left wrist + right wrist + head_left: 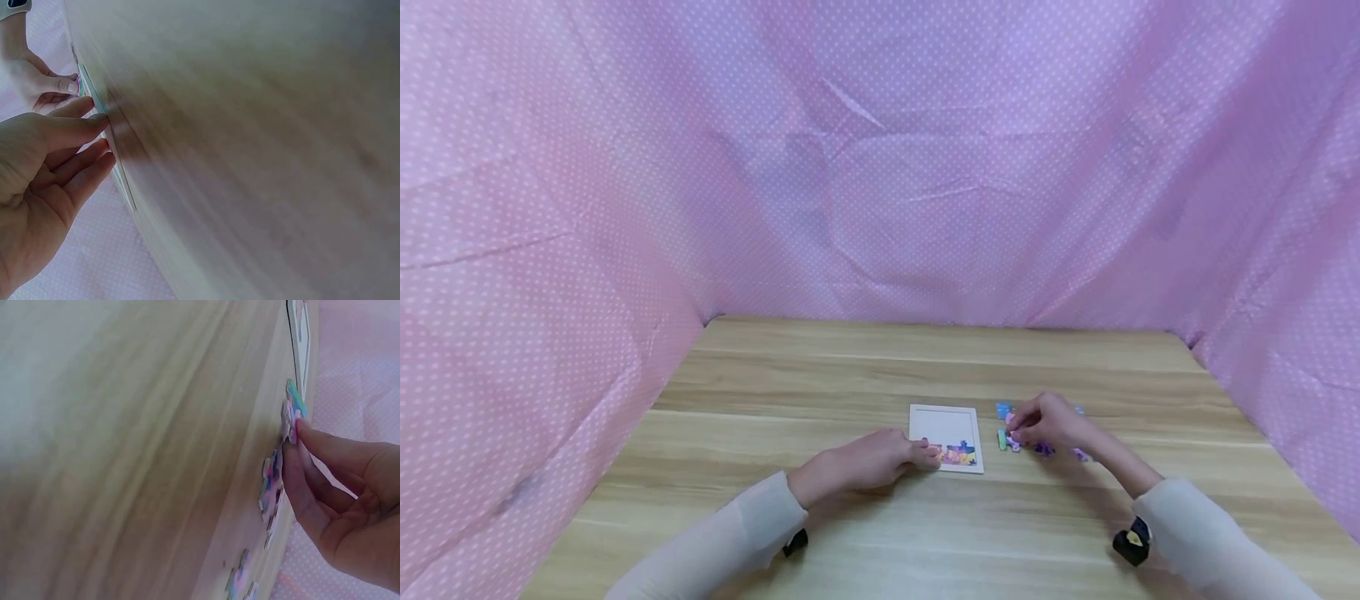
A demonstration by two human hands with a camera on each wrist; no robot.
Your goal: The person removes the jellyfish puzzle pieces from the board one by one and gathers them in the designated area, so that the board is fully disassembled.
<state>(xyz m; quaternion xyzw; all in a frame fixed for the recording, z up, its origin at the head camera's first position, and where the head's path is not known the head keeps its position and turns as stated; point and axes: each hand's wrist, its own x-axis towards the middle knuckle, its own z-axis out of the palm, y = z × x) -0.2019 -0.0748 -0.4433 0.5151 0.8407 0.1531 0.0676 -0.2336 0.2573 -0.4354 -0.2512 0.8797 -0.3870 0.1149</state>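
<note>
A white puzzle tray (pixel 934 422) lies on the table, with several joined colourful pieces (pixel 961 455) along its near side. My left hand (pixel 876 460) rests at the tray's near left corner, its fingertips over the edge and the pieces there. In the left wrist view its fingers (pixel 87 178) are mostly straight. To the right of the tray, my right hand (pixel 1054 422) pinches a puzzle piece (pixel 292 412) between thumb and fingers, low over the table. Loose puzzle pieces (pixel 270 490) lie beneath and beside that hand, partly hidden by it in the head view.
The wood-grain table (pixel 820 367) extends around the tray on all sides. A pink dotted cloth (pixel 880 208) hangs behind and at both sides of it. Dark wrist-worn devices (pixel 1131 542) show under the light sleeves.
</note>
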